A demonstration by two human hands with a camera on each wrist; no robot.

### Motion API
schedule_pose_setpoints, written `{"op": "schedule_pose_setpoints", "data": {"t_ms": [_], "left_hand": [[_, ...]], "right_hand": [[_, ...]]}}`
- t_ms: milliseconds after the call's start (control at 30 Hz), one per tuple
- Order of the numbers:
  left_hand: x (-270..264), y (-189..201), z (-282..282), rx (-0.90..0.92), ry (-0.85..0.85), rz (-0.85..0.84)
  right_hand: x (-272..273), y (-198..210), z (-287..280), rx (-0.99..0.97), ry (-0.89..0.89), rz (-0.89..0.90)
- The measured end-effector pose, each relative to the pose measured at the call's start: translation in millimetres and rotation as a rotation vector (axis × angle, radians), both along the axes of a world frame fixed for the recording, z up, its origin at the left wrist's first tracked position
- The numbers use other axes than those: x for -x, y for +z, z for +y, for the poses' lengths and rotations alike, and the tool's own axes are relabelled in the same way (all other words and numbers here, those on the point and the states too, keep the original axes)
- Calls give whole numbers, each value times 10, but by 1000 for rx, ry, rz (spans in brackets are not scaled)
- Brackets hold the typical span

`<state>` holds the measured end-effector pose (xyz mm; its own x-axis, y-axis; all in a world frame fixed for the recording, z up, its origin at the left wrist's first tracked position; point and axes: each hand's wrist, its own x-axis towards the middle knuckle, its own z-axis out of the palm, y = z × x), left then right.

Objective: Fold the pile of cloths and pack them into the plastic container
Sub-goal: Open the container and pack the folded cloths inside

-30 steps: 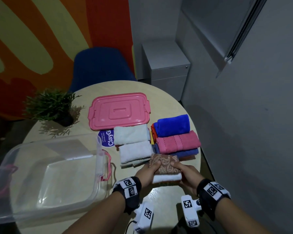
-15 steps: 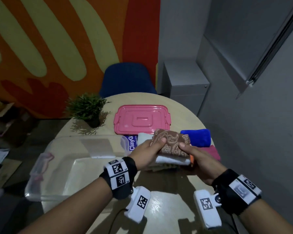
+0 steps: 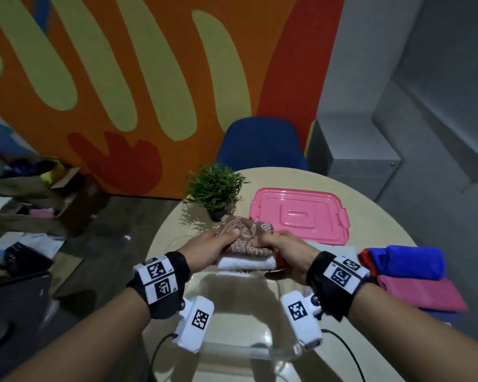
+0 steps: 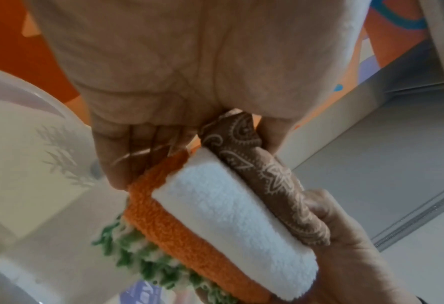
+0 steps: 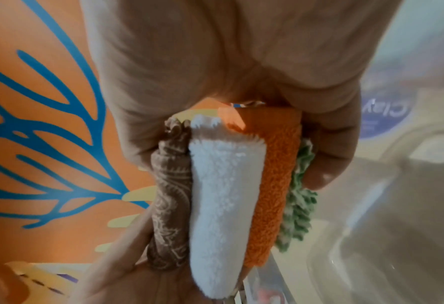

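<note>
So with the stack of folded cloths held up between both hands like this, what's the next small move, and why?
Probably lower the stack of folded cloths straight down into the clear container. The left hand and right hand grip it at either end, it seems to hang above the container, and nothing shows inside yet.

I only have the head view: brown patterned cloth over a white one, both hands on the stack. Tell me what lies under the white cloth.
Observer: An orange cloth lies directly beneath the white cloth.
Operator: Report anything below that.
Observer: A shaggy green and white cloth forms the bottom layer.
Operator: Give me the right hand's grip.
Observer: The right hand clamps all four layers, fingers curled under the green cloth.
</note>
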<state>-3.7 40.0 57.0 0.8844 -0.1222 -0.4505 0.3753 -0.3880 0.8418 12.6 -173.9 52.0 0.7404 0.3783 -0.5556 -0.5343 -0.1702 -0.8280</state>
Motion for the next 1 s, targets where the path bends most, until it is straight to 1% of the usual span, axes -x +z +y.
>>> {"op": "schedule_pose_setpoints", "data": {"t_ms": [100, 167, 233, 300, 333, 367, 400, 467, 567, 633, 667, 767, 833, 1000], "left_hand": [[-80, -73, 422, -48, 34, 26], [-142, -72, 650, -171, 30, -14], [-200, -86, 859, -329, 30, -95], [-247, -180, 1047, -535, -19, -151], [-258, -253, 1123, -630, -69, -141], [-262, -322, 1183, -688, -118, -115], [-260, -393, 1226, -692, -155, -75], [-251, -491, 1277, -609, -186, -36], [-248, -549, 1308, -526, -209, -47], [-249, -558, 1321, -530, -227, -63], [-247, -562, 1327, -539, -246, -67], [-236, -568, 1361, -543, -284, -65], [-235, -569, 1389, -524, -298, -60], [-264, -592, 1415, -507, -325, -67]], "right_hand": [[-95, -168, 437, 21, 20, 71], [-172, -277, 658, 63, 45, 103], [-252, -413, 833, 125, 60, 121], [-305, -525, 987, 204, 27, 107], [-318, -582, 1047, 239, 19, 102], [-323, -632, 1102, 258, 31, 109], [-311, -681, 1151, 258, 47, 131], [-290, -807, 1215, 258, 42, 192], [-287, -1131, 1272, 315, -26, 239], [-340, -1425, 1259, 315, -74, 271], [-356, -1498, 1262, 298, -103, 283], [-353, -1448, 1352, 251, -183, 303], [-347, -1441, 1360, 218, -175, 327], [-351, -1510, 1342, 227, -176, 429]]}}
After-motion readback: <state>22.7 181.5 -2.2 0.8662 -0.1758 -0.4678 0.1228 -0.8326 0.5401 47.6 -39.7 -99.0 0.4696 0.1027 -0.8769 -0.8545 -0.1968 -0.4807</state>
